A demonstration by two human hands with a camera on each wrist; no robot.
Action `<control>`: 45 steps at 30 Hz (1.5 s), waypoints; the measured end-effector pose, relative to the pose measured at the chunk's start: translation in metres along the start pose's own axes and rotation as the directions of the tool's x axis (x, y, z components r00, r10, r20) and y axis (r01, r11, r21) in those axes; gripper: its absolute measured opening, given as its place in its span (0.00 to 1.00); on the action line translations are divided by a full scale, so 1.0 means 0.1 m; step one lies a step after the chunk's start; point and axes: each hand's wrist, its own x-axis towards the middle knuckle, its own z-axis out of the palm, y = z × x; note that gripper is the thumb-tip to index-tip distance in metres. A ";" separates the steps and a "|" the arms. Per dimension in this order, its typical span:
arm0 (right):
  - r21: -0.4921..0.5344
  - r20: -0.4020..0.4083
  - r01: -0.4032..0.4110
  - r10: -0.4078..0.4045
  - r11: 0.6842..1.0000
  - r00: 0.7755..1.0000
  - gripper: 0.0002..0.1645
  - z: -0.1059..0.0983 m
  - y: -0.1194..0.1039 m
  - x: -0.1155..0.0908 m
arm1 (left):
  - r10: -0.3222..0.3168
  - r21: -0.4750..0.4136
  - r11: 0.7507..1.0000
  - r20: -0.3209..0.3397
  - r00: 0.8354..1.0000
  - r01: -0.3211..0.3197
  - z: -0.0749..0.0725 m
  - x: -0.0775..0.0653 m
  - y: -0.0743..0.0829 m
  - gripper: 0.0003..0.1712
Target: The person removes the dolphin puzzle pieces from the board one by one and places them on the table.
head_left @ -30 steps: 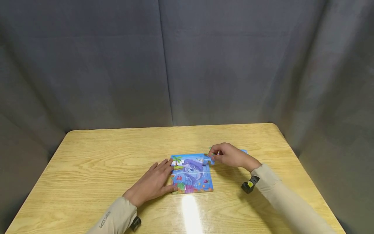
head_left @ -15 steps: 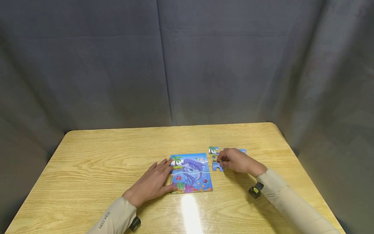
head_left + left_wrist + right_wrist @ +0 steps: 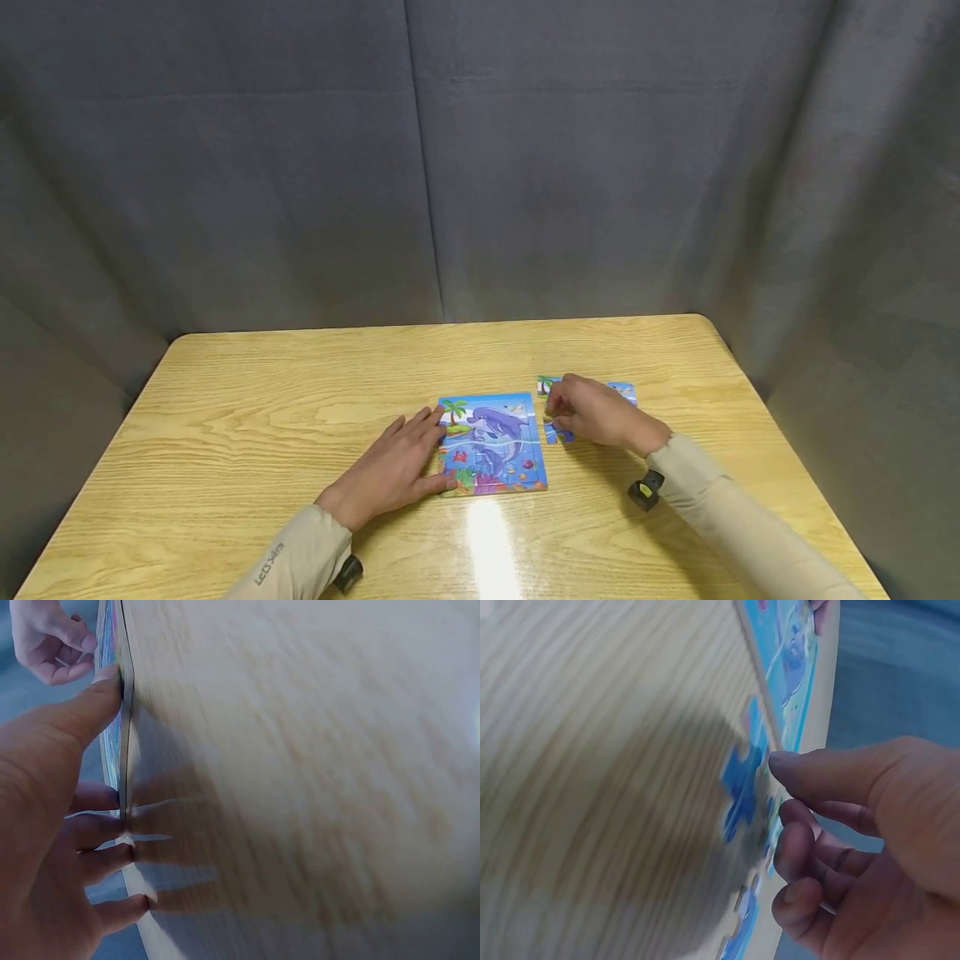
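My left hand [image 3: 397, 458] lies at the left edge of the square dolphin puzzle [image 3: 491, 446], its fingertips along the rim and the thumb at the lower left corner. In the left wrist view the fingers are spread against the board's side. To the right of the puzzle, my right hand [image 3: 596, 411] bends over loose jigsaw pieces [image 3: 551, 433], thumb and index finger pinching at one close to the table. Its other fingers are curled in the right wrist view, where a blue jigsaw piece [image 3: 741, 784] shows beside the thumb; the index fingertip is mostly hidden.
A palm-tree piece [image 3: 545, 385] lies behind the right hand's fingers. Another blue piece [image 3: 624, 390] sits beyond that hand, partly covered. The wooden table [image 3: 285, 392] ends at a grey curtain [image 3: 480, 208], which also hangs along both sides.
The right hand has gone from the puzzle's upper right edge out to the right, then slightly back left over the loose pieces, one of which has shifted. The left hand has stayed put.
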 end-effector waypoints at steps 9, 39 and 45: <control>0.039 0.056 0.048 -0.050 0.998 0.997 0.08 0.07 -0.24 0.17 | 0.006 0.003 1.000 -0.009 1.000 -0.006 0.01 0.00 0.00 0.45; 0.148 0.210 -0.095 0.062 0.984 0.976 0.20 0.29 -0.62 0.44 | 0.014 0.018 1.000 -0.007 1.000 -0.013 -0.01 0.01 -0.01 0.47; 0.211 0.214 -0.105 0.058 0.972 0.975 0.19 0.27 -0.62 0.43 | 0.010 0.016 1.000 -0.002 1.000 -0.010 -0.01 0.00 -0.01 0.47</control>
